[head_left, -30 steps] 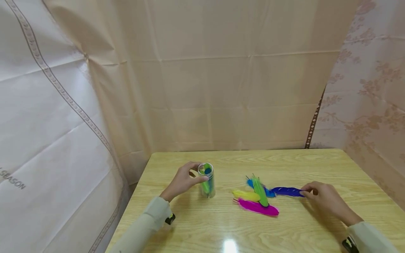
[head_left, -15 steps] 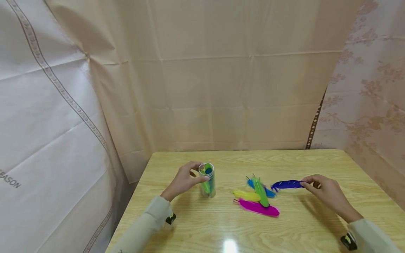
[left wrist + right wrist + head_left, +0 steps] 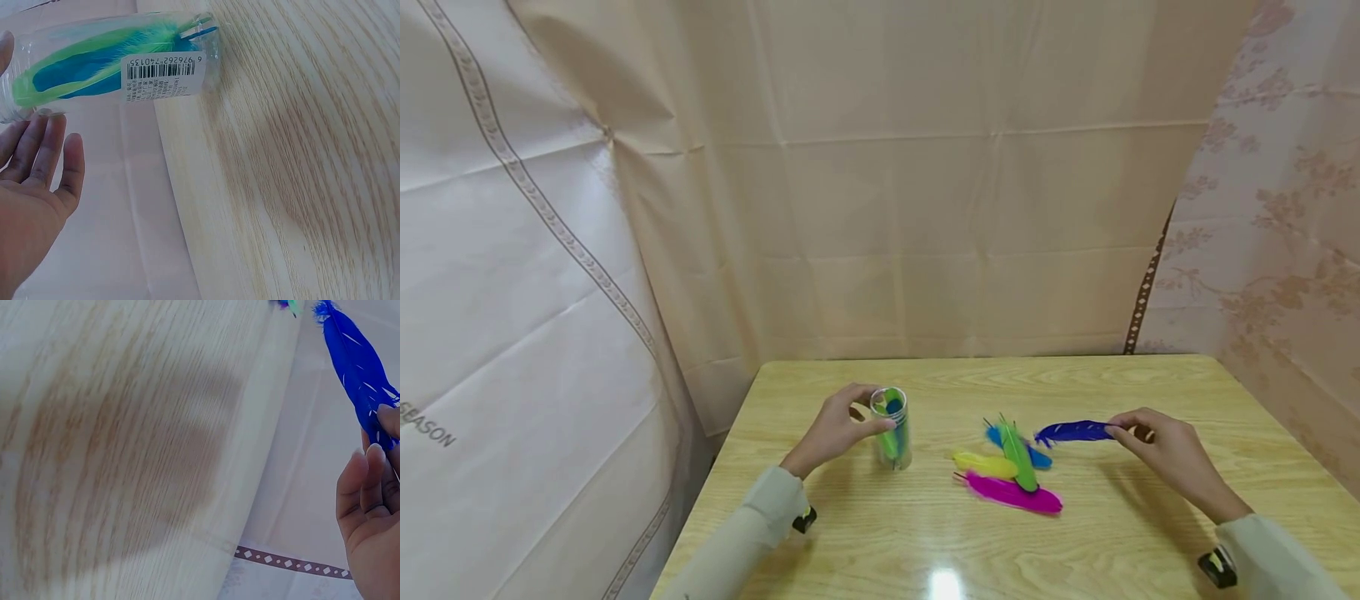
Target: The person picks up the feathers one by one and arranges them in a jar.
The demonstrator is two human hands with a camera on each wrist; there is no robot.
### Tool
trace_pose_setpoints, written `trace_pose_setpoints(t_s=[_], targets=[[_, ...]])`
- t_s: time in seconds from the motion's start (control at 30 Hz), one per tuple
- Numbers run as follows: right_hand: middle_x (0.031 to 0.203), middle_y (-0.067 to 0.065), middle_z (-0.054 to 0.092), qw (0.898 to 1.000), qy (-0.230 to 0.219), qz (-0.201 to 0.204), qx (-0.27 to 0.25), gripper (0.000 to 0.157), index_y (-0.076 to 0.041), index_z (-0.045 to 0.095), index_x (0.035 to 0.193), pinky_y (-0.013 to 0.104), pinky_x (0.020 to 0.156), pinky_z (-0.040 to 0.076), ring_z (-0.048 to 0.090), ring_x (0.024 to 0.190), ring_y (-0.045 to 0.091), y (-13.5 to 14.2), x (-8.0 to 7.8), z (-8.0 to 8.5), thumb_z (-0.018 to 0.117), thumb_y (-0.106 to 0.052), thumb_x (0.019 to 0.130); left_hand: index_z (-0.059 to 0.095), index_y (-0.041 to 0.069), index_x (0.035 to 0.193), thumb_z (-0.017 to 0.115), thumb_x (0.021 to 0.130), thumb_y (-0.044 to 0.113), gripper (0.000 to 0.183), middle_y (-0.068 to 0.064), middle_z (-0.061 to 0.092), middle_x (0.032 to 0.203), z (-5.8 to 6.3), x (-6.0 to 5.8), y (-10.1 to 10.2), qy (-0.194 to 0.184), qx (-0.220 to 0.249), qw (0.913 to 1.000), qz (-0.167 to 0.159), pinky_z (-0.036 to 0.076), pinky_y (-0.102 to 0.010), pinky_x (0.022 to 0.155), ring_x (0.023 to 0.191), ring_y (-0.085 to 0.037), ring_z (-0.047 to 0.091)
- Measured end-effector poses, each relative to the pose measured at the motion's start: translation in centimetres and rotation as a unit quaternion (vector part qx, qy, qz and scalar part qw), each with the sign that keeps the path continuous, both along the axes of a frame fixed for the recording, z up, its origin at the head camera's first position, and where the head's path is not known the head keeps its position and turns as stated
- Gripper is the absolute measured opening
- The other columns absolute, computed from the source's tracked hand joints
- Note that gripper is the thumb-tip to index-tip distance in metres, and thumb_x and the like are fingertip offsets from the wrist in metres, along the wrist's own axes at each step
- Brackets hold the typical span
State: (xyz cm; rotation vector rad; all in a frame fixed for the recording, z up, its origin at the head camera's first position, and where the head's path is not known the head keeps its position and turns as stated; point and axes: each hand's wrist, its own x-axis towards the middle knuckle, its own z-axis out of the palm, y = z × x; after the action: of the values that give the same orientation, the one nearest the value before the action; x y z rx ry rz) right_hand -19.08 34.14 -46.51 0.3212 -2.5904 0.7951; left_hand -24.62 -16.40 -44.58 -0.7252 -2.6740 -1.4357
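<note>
Above a wooden table [image 3: 1150,383], we are seeing a dark blue feather [image 3: 1073,431] hanging nearly level in the air, its long axis running sideways, its frayed end pointing left toward a loose pile of feathers [image 3: 1018,460]. The right hand [image 3: 1171,457] is pinching the other end between thumb and fingers. Farther left, the left hand [image 3: 833,429] is holding a clear jar [image 3: 905,455] near its rim, thumb and fingers curving around it; the jar is standing upright, with green and blue feathers [image 3: 94,69] running lengthwise inside.
</note>
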Motion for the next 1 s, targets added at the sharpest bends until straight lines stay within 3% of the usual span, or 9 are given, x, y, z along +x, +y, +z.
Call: trace_pose_setpoints(t_s=[1.0], targets=[[0.081,-0.006,0.066,0.999,0.012,0.032,-0.017,0.006,-0.013,0.076,0.098,0.025,0.053,0.045,0.053,0.066,0.005,-2.6,-1.7,1.2,0.075,-0.019,0.097,0.059,0.023,0.14,0.081,0.088,0.049,0.063,0.008,0.065,0.123,0.0,0.1,0.1,-0.005,0.011,0.9999,0.0,0.053,-0.04,0.089,0.109,-0.013,0.06]])
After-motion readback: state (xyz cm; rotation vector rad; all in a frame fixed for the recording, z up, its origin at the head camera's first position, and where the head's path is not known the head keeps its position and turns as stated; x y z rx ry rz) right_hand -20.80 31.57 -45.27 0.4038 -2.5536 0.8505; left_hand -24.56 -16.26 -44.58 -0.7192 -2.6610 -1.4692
